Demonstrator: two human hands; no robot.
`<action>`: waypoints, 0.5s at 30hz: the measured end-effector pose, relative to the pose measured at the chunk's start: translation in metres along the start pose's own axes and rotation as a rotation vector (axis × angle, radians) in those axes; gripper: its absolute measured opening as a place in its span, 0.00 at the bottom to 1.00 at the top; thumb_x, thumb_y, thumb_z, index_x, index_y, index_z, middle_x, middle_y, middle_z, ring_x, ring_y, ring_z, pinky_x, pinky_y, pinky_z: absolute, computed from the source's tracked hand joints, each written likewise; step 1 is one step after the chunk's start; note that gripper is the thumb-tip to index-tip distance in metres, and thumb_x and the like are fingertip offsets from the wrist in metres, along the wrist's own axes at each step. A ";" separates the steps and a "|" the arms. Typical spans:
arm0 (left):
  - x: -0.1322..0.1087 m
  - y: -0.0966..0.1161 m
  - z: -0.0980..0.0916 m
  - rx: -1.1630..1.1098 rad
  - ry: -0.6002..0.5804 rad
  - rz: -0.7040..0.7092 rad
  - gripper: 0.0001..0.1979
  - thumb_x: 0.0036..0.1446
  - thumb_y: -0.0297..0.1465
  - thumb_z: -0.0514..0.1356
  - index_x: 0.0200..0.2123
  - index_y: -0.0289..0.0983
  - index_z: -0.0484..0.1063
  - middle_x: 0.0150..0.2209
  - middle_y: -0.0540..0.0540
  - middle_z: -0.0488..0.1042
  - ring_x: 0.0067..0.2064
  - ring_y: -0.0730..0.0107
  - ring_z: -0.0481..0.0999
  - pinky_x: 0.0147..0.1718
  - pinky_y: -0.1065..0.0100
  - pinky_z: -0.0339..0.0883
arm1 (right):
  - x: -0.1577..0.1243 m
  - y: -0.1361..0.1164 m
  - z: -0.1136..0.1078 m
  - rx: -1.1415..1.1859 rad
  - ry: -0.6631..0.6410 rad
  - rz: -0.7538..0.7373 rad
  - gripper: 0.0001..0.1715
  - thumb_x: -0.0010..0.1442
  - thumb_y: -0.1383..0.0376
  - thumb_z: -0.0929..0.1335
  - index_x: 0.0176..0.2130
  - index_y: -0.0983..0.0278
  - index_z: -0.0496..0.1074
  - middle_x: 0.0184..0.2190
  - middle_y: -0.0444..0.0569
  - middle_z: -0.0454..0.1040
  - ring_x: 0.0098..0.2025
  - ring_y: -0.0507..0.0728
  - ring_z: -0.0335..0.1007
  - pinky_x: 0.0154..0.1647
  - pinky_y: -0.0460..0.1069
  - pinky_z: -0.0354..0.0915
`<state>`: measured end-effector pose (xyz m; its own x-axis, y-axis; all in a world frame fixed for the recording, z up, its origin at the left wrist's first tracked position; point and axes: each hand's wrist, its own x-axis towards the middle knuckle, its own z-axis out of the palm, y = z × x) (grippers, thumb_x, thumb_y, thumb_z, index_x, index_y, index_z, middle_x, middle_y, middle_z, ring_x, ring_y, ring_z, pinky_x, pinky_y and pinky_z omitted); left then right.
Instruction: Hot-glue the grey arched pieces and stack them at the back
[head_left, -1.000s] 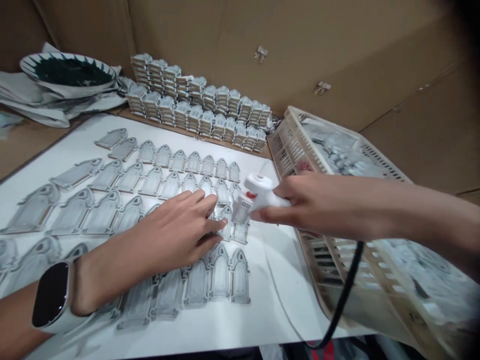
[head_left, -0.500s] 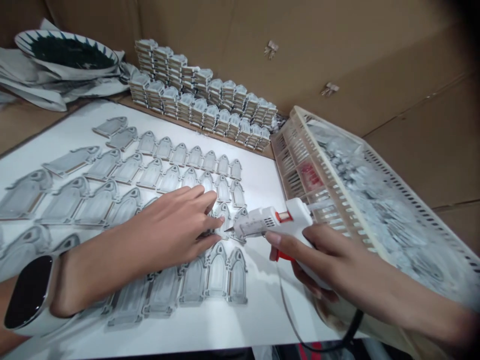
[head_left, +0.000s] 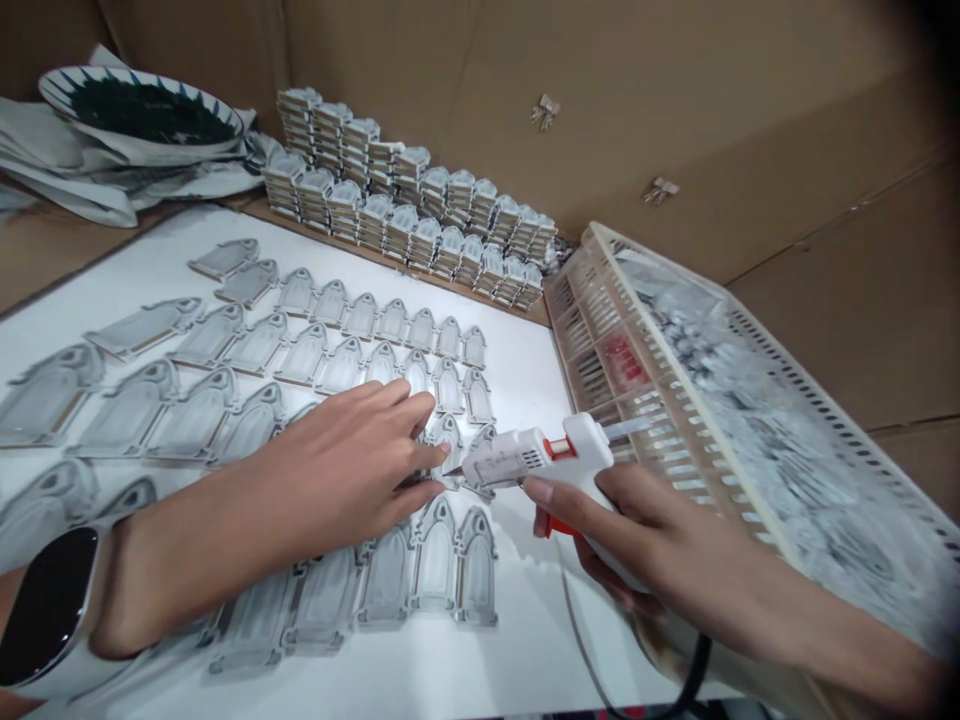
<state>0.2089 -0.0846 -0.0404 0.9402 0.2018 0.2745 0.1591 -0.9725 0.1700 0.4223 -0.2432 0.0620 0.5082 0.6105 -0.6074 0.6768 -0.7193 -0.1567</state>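
My right hand [head_left: 645, 540] grips a white glue gun [head_left: 536, 460] with an orange trigger, its nozzle pointing left at the fingertips of my left hand. My left hand [head_left: 352, 465] lies on the white board [head_left: 517, 370], fingers together, pressing on a grey arch-shaped cutout [head_left: 448, 437] in the middle row. Rows of the same arch-shaped cutouts [head_left: 330, 335] cover the board. A dark smartwatch [head_left: 45, 605] is on my left wrist. The gun's black cord [head_left: 694, 670] hangs below my right hand.
A cream plastic basket [head_left: 675, 380] of grey pieces stands at the right, close to my right hand. Stacks of arch cutouts [head_left: 405, 215] line the back edge. A patterned bowl [head_left: 142, 105] sits on crumpled paper at the far left. Cardboard walls [head_left: 675, 90] enclose the space.
My right hand came down from above the basket, turned the glue gun level and brought its nozzle to my left fingertips. The left hand stayed on the cutouts.
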 end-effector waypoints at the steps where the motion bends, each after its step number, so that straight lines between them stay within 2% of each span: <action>1: 0.000 0.000 0.000 0.002 0.005 0.001 0.08 0.72 0.39 0.67 0.43 0.43 0.85 0.40 0.44 0.75 0.37 0.60 0.70 0.36 0.58 0.57 | 0.000 -0.001 0.000 -0.005 0.004 -0.002 0.50 0.55 0.18 0.56 0.28 0.57 0.70 0.26 0.51 0.76 0.29 0.60 0.74 0.30 0.54 0.72; 5: -0.001 0.000 0.000 0.008 0.010 0.004 0.09 0.72 0.40 0.67 0.42 0.42 0.84 0.40 0.44 0.75 0.38 0.60 0.70 0.36 0.58 0.57 | 0.002 -0.003 0.000 -0.061 0.045 -0.009 0.48 0.57 0.21 0.56 0.28 0.58 0.72 0.26 0.52 0.76 0.29 0.61 0.75 0.31 0.54 0.71; 10: -0.002 0.000 0.002 0.026 0.037 0.008 0.09 0.71 0.41 0.69 0.40 0.42 0.84 0.40 0.44 0.75 0.38 0.59 0.70 0.37 0.58 0.57 | -0.001 -0.005 -0.002 -0.132 0.053 -0.083 0.48 0.61 0.22 0.52 0.24 0.58 0.67 0.23 0.51 0.73 0.25 0.59 0.70 0.27 0.53 0.66; 13: -0.001 -0.001 0.004 0.017 0.039 0.005 0.10 0.71 0.41 0.68 0.40 0.43 0.84 0.40 0.45 0.74 0.39 0.59 0.69 0.38 0.57 0.57 | -0.004 -0.004 -0.003 -0.202 0.131 -0.223 0.47 0.67 0.25 0.54 0.23 0.57 0.65 0.21 0.48 0.71 0.21 0.56 0.65 0.22 0.52 0.58; 15: -0.001 -0.002 0.005 0.002 0.032 0.011 0.10 0.72 0.42 0.68 0.40 0.43 0.84 0.39 0.45 0.74 0.39 0.59 0.69 0.39 0.57 0.57 | -0.006 -0.003 -0.004 -0.273 0.184 -0.381 0.43 0.73 0.31 0.57 0.23 0.58 0.65 0.18 0.45 0.67 0.17 0.53 0.59 0.20 0.52 0.51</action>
<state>0.2092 -0.0829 -0.0453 0.9316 0.1949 0.3068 0.1495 -0.9748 0.1654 0.4193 -0.2433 0.0690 0.2666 0.8789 -0.3957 0.9347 -0.3359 -0.1164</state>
